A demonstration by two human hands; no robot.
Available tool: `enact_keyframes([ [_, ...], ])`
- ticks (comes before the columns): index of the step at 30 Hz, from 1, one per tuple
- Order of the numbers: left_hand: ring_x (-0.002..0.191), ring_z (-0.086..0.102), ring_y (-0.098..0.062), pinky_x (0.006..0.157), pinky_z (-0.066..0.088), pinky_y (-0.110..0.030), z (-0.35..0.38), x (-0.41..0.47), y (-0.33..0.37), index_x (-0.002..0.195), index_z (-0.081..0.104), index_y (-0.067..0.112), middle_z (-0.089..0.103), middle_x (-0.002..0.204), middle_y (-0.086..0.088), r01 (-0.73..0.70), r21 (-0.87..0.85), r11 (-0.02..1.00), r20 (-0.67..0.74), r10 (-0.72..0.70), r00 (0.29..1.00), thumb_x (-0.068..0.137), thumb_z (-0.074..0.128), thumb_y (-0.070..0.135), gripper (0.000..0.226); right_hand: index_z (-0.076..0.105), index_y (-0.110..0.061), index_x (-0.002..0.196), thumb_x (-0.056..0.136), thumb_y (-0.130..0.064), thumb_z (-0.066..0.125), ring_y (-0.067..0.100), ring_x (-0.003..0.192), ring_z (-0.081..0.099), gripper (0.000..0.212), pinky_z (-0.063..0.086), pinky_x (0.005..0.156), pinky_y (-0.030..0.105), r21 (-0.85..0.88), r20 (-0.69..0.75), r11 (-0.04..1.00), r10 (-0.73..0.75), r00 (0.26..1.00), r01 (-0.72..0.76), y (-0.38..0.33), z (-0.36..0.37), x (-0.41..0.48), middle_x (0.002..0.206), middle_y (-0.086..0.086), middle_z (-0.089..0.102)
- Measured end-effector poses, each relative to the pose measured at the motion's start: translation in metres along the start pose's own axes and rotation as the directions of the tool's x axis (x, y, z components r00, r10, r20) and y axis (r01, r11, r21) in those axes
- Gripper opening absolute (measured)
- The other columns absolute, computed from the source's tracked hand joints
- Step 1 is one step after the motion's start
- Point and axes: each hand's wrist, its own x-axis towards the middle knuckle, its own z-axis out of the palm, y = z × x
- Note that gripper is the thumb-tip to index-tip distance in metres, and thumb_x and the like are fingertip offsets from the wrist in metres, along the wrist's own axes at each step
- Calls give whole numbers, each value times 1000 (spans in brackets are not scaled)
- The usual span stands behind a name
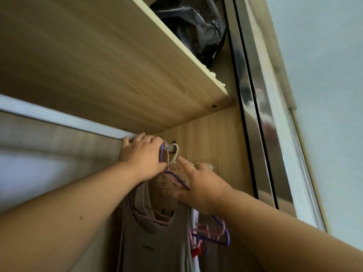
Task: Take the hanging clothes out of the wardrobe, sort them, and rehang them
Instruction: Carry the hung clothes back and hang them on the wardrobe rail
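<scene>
The wardrobe rod (171,148) runs under the wooden shelf to the right side panel. My left hand (143,154) is closed around the purple and pink hanger hooks (164,153) at the rod. A white plastic hanger (175,154) with a cardboard tag hooks on the rod's right end. My right hand (198,185) reaches below it, index finger pointing up at the white hanger, the other fingers curled on the purple and pink hanger arms (176,178). A grey-beige sleeveless top (155,238) hangs below. More pink and purple hangers (214,232) dangle under my right wrist.
A wooden shelf (110,61) sits just above the rod, with a black plastic bag (192,26) on top. The silver sliding-door track (253,107) and frame stand at the right. An aluminium door edge (59,116) crosses the left. A small red item (195,252) hangs low.
</scene>
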Motion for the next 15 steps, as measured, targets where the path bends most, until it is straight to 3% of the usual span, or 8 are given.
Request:
enact_keyframes([
  [3, 144, 13, -17, 113, 18, -54, -12, -48, 26, 142, 26, 35, 23, 154, 7, -52, -104, 993, -15, 51, 999, 80, 56, 54, 71, -5, -42, 146, 88, -43, 58, 27, 139, 23, 86, 32, 110, 43, -155, -107, 980, -140, 984, 123, 1, -14, -28, 153, 3, 16],
  [7, 144, 10, -14, 117, 14, -48, -49, -106, 72, 147, 19, 30, 19, 154, 8, -141, -123, 982, -24, 139, 990, 83, 54, 54, 77, -4, -36, 149, 91, -46, 52, 21, 145, 11, 82, 23, 115, 38, -142, -221, 962, -259, 940, 231, 10, -36, -82, 158, -3, 7],
  [11, 142, 13, -14, 117, 15, -42, -86, -141, 137, 147, 17, 30, 21, 153, 8, -180, -211, 961, -22, 179, 984, 82, 57, 51, 78, -5, -36, 149, 91, -50, 50, 16, 145, 11, 81, 22, 114, 33, -113, -300, 977, -207, 931, 180, 38, -61, -159, 158, -9, 3],
  [15, 144, 7, -16, 117, 10, -42, -106, -174, 231, 146, 15, 34, 14, 155, 11, -255, -271, 928, 38, 275, 961, 87, 52, 54, 73, -13, -30, 149, 93, -50, 43, 13, 146, 8, 81, 18, 118, 32, -142, -204, 989, -75, 976, 46, 94, -79, -261, 159, -10, -1],
])
